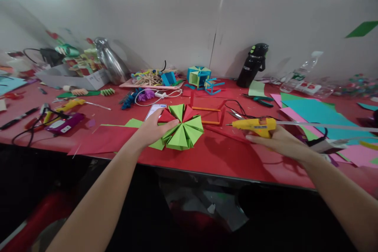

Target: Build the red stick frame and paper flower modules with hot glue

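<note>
My left hand (153,128) grips the left side of a folded paper wheel (183,134), made of green segments with a few red ones at the top. Its thumb lies across the wheel near the centre. A yellow hot glue gun (254,125) is in my right hand (277,141), nozzle pointing left toward the wheel but apart from it. A long clear glue stick (319,126) sticks out of the gun's back. Behind the wheel, a phone (155,110) is partly hidden. An orange stick frame (211,116) lies between wheel and gun.
Red paper (106,139) lies left of the wheel. Pliers (260,100), a black bottle (252,65) and a blue-green paper box (199,76) stand or lie behind. Coloured sheets (321,114) cover the right side. Another yellow glue gun (69,105) is at left, near a steel flask (109,61).
</note>
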{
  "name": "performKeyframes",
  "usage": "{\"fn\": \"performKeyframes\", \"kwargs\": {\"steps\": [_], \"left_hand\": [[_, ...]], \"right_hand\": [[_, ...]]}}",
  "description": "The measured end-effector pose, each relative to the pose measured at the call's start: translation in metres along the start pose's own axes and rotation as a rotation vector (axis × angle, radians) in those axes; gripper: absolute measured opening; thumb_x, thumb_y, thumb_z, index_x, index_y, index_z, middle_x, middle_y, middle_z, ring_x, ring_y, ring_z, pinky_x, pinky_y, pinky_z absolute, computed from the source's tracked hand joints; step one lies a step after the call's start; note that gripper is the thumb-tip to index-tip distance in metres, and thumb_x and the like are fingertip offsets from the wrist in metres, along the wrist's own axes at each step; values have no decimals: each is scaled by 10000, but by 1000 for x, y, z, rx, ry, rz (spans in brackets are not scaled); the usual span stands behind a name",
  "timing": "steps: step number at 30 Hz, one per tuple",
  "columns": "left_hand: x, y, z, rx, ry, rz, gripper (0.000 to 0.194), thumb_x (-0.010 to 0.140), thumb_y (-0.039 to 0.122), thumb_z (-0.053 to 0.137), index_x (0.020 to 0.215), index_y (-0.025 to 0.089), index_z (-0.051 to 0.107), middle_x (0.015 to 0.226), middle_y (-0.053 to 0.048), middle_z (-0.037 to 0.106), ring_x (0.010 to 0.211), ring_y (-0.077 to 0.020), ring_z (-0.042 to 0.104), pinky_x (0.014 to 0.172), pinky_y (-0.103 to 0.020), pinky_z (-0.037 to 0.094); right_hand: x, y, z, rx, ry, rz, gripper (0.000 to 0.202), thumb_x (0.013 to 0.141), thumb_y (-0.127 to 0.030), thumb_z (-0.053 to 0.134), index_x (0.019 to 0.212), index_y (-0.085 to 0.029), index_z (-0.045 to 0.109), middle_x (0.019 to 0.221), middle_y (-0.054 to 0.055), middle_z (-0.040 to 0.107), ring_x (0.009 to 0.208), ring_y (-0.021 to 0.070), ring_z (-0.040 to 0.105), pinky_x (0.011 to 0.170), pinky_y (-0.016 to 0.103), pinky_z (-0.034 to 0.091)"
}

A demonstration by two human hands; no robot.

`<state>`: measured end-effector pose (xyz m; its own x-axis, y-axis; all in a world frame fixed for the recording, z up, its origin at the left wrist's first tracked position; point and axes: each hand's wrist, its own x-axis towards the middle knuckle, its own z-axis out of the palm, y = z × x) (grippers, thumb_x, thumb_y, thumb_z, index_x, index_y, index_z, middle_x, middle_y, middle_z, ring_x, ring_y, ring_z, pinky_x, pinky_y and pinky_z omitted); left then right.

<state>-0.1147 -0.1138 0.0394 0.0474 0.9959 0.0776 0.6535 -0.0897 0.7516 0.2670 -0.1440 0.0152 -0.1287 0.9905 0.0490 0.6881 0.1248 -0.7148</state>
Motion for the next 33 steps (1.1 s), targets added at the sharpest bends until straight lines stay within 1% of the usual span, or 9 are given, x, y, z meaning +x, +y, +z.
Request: {"fn": "performKeyframes", "kwargs": {"steps": [4, 7, 12, 14, 16, 19, 25, 29, 33], "left_hand": [[8, -12, 5, 35, 27, 60, 641, 786, 548, 674, 1315, 208, 548, 1321, -100, 616, 1196, -305, 582, 1001, -424, 462], [11, -15, 6, 67, 202, 128, 563, 826, 490, 652, 1288, 180, 565, 1325, -127, 610, 1225, -301, 566, 1018, -436, 450], [-29, 20, 12, 111, 548, 672, 175, 853, 199, 608, 1023, 207, 649, 1106, -74, 685, 1098, -237, 618, 987, -415, 465], [-55, 37, 26, 81, 371, 896, 202, 821, 125, 610, 993, 224, 648, 1025, -53, 695, 984, -210, 645, 889, -367, 502], [-74, 46, 45, 115, 31, 982, 242, 830, 106, 577, 1035, 219, 641, 996, -42, 701, 882, -181, 651, 810, -331, 505], [-79, 40, 76, 110, -275, 700, 198, 883, 125, 491, 992, 197, 639, 892, -38, 679, 770, -153, 637, 683, -274, 497], [-59, 12, 99, -195, -320, 114, 398, 939, 356, 499, 1296, 180, 477, 1048, -82, 650, 722, -151, 649, 625, -278, 530], [-57, 17, 99, -407, -377, -2, 577, 930, 451, 521, 1423, 206, 349, 1109, -97, 618, 648, -128, 647, 561, -270, 540], [-53, 24, 97, -545, -386, 71, 334, 918, 425, 557, 1116, 163, 617, 920, -65, 662, 720, -150, 678, 660, -274, 571]], "right_hand": [[4, 14, 15, 32, -67, 27, 453, 759, -482, 722, 1153, -260, 694, 1115, 44, 744, 998, 287, 697, 925, 470, 546], [7, 20, 20, 125, -127, -6, 426, 797, -461, 692, 1170, -255, 686, 1161, 47, 732, 1058, 277, 686, 969, 456, 533], [10, 35, 31, 64, -56, 29, 379, 776, -418, 695, 1111, -240, 706, 1092, 51, 753, 990, 286, 712, 917, 456, 562], [9, 42, 38, -40, 24, 37, 337, 752, -398, 702, 1049, -241, 724, 1036, 52, 763, 945, 298, 720, 892, 469, 567], [7, 45, 44, -135, 73, 52, 294, 745, -402, 696, 993, -248, 735, 999, 55, 766, 917, 309, 724, 868, 469, 572], [1, 43, 47, -218, 100, 94, 277, 737, -420, 694, 945, -244, 743, 981, 75, 766, 918, 328, 721, 852, 465, 573], [-14, 28, 27, 142, -66, 60, 280, 742, -432, 712, 926, -222, 729, 979, 67, 764, 929, 270, 719, 902, 421, 567], [-23, 17, 12, 223, -127, 100, 334, 702, -422, 769, 943, -196, 723, 984, 90, 763, 942, 277, 713, 899, 406, 572], [-27, 10, 9, 240, -127, 110, 318, 709, -424, 771, 924, -196, 721, 960, 90, 767, 925, 284, 718, 863, 386, 586]]}}
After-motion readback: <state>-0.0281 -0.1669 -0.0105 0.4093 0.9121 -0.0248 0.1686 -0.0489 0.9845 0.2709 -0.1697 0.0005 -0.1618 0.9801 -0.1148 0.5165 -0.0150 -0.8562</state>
